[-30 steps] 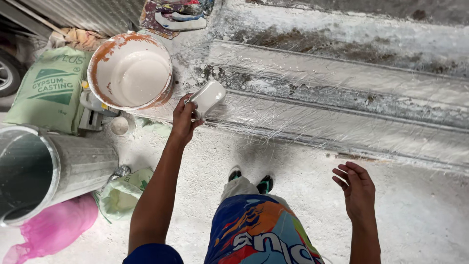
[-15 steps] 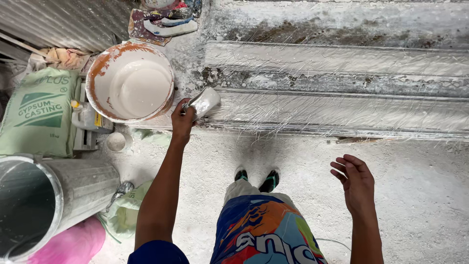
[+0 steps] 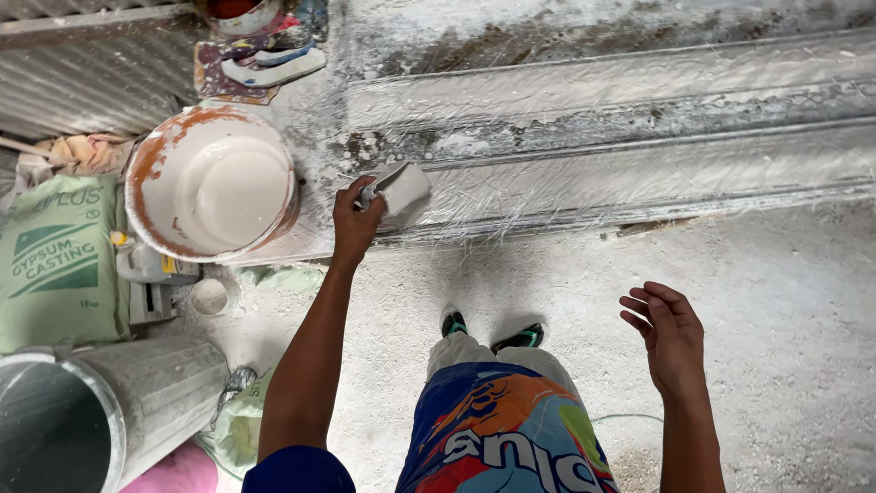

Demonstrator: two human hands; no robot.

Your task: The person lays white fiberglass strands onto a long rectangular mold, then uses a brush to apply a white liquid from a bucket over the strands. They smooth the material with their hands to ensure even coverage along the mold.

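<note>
Plaster coats most of the mould (image 3: 639, 137); left hand (image 3: 354, 219) grips a scoop (image 3: 401, 190), right hand (image 3: 671, 333) hangs open, empty

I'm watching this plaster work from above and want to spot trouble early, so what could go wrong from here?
The left hand grips a small white plaster-coated scoop right beside the wide orange-rimmed bowl of white plaster; a bump might slop it. The bowl sits near the edge of the long white plaster-coated mould and could perhaps slide off. The right hand hangs free, steadying nothing.
</note>
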